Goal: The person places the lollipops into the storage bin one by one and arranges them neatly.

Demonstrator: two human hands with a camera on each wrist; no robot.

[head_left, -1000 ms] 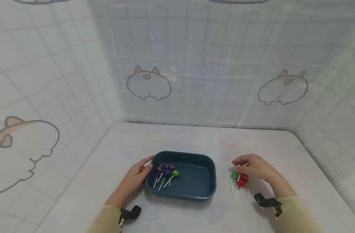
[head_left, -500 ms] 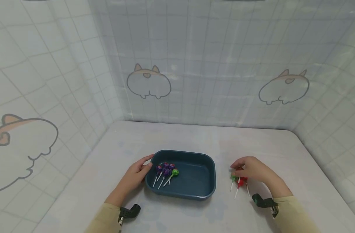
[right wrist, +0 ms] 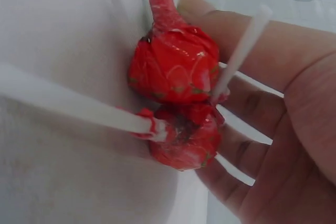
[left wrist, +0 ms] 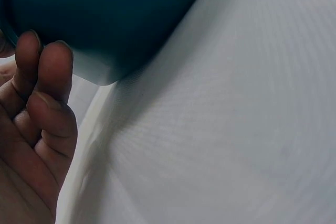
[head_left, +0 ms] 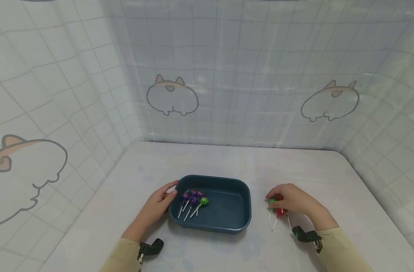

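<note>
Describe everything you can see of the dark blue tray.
The tray is open-topped, rectangular with rounded corners, a thin rim and smooth, plastic-looking walls. It stands upright on the white table. Several purple lollipops and at least one green lollipop lie inside toward its left end. The left hand touches that end with its fingers.

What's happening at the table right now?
A person's left hand touches the left end of the dark blue tray, which holds purple lollipops and a green lollipop. The right hand is down among red lollipops and another green lollipop on the table, right of the tray; whether it grips any of them isn't clear.
</note>
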